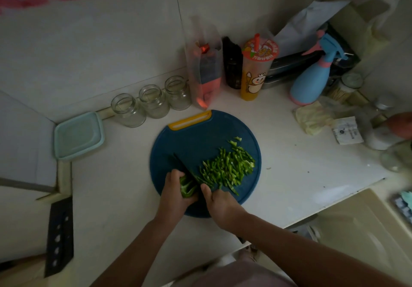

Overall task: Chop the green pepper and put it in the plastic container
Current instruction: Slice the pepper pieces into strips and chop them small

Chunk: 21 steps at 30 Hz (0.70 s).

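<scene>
A round blue cutting board [196, 135] with a yellow handle lies on the white counter. A heap of green pepper strips [227, 168] covers its right half. My left hand [172, 194] grips the uncut piece of green pepper [187, 187] at the board's near edge. My right hand [219, 205] holds a dark knife [185, 167], whose blade lies against the pepper piece and points up-left. The plastic container [78, 135], pale green and square with its lid on, sits at the counter's left corner.
Three glass jars [153, 100] line the wall behind the board. A bagged carton [206, 70], a dark bottle [233, 66], a drink cup [256, 70] and a blue spray bottle [312, 79] stand further right. A black cleaver [59, 235] lies at the left. Another person's hand [401, 125] shows at the right edge.
</scene>
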Motion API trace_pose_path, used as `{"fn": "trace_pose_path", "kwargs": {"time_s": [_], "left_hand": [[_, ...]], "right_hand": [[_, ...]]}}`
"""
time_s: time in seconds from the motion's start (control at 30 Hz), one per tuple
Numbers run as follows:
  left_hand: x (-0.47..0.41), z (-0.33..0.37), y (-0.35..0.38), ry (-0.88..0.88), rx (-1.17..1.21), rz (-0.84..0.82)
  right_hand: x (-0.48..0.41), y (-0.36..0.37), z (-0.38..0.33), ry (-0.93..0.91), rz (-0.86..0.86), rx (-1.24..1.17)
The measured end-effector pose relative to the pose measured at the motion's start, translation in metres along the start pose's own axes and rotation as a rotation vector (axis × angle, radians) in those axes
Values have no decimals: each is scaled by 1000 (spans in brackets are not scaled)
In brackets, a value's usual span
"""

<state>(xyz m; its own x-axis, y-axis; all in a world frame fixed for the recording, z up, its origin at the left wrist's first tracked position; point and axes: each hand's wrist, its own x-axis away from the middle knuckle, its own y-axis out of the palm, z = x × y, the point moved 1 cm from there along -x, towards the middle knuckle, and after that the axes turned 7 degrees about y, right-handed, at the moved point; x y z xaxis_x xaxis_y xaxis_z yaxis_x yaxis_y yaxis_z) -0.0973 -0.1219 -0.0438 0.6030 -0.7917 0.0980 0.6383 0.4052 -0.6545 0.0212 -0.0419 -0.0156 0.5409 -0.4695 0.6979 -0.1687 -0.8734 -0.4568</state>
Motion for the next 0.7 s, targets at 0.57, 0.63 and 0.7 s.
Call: {"fn": "trace_pose_path", "kwargs": {"time_s": [0.57,0.63,0.7], "left_hand": [[5,0,-3,-17,190,157],[6,-1,-3,30,132,126],[8,-2,-2,60,67,107]], "right_hand": [[3,-13,-3,-44,76,-114],[2,-14,0,-10,81,-152],[1,-14,2,32,71,-241]]}}
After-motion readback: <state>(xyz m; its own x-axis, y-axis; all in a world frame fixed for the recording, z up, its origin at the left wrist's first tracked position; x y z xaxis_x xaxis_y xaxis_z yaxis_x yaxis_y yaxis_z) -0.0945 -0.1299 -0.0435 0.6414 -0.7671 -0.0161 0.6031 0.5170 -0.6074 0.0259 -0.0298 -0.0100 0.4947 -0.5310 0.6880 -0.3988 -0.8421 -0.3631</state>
